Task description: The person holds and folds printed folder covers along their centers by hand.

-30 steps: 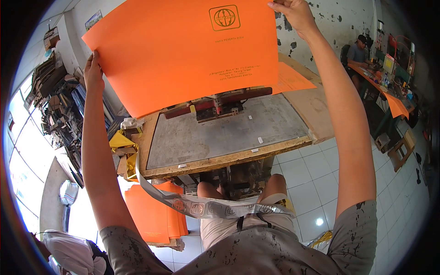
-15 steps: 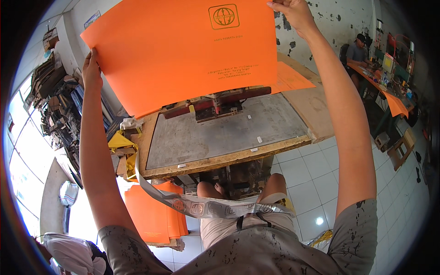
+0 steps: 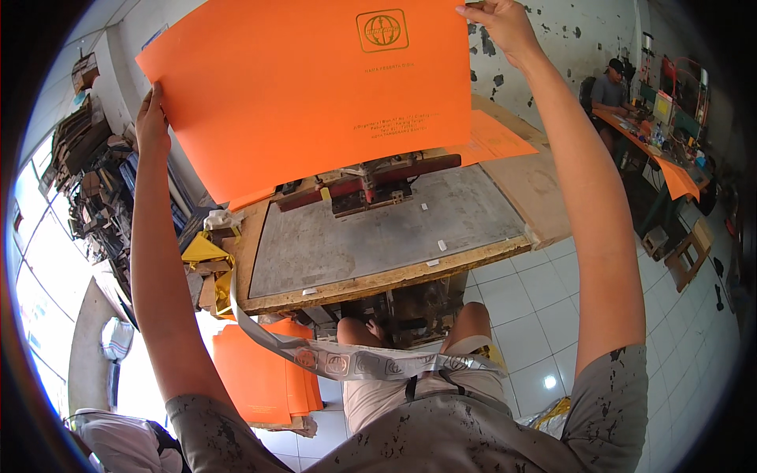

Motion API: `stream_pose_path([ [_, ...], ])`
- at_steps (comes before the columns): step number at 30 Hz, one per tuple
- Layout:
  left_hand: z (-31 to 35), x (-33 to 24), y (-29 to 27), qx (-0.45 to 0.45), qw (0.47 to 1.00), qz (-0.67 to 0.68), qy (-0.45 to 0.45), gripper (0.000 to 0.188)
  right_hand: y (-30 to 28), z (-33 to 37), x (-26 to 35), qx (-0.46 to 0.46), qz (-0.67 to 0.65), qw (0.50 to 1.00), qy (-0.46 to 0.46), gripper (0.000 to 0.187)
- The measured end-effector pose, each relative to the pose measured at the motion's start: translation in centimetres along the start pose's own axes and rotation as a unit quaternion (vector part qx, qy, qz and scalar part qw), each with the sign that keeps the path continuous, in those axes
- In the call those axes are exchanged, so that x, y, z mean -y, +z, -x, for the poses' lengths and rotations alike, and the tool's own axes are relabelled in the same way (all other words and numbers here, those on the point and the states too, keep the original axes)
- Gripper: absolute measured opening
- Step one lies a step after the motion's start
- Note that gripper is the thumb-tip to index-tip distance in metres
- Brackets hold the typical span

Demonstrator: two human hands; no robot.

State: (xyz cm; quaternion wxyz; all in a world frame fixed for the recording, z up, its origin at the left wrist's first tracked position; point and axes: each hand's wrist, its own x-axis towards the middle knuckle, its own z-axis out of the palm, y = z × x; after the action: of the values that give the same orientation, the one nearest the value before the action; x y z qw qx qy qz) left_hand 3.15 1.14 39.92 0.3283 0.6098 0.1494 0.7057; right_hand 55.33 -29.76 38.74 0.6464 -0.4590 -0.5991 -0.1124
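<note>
I hold a large orange printed sheet up high in front of me. My left hand grips its left edge and my right hand pinches its upper right corner. The sheet carries a dark round emblem and lines of small print. Below it lies a grey printing table with a wooden frame and a red and metal hinge clamp at its far side. The sheet hides the back of the table.
A stack of orange sheets lies low at my left. More orange sheets rest on a board at the right. Stacked clutter fills the left wall. A seated person works at a far desk. White tiled floor spreads right.
The sheet and both hands have shifted slightly up and left. The view has dipped a little, so the table sits lower.
</note>
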Motion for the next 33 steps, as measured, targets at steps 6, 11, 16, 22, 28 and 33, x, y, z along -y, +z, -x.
stream_pose_path([
  [6, 0.5, 0.3, -0.5, -0.018, 1.000, 0.003, -0.004, 0.039, 0.3, 1.3, 1.9, -0.015, 0.051, 0.998, 0.037, 0.031],
  [11, 1.2, 0.9, -0.5, -0.038, 0.999, 0.000, -0.022, 0.043, -0.1, 1.8, 1.3, -0.007, 0.007, 1.000, 0.024, 0.031],
  [16, 2.1, 1.2, -1.5, -0.005, 0.999, 0.001, -0.038, 0.050, -0.1, 2.3, 0.0, -0.014, -0.021, 1.000, 0.005, 0.031],
  [22, 4.4, 1.9, -2.2, 0.000, 0.998, 0.058, -0.040, 0.052, -0.7, 5.3, -1.3, -0.040, 0.048, 0.997, -0.055, 0.023],
  [28, 8.0, 1.3, -4.4, 0.011, 0.997, 0.061, -0.039, 0.036, -1.1, 8.2, 0.4, -0.020, 0.047, 0.998, -0.035, 0.031],
  [33, 11.6, 0.0, -4.7, -0.005, 0.998, 0.058, -0.035, 0.036, -1.5, 10.1, 2.2, -0.014, 0.052, 0.996, -0.070, 0.031],
])
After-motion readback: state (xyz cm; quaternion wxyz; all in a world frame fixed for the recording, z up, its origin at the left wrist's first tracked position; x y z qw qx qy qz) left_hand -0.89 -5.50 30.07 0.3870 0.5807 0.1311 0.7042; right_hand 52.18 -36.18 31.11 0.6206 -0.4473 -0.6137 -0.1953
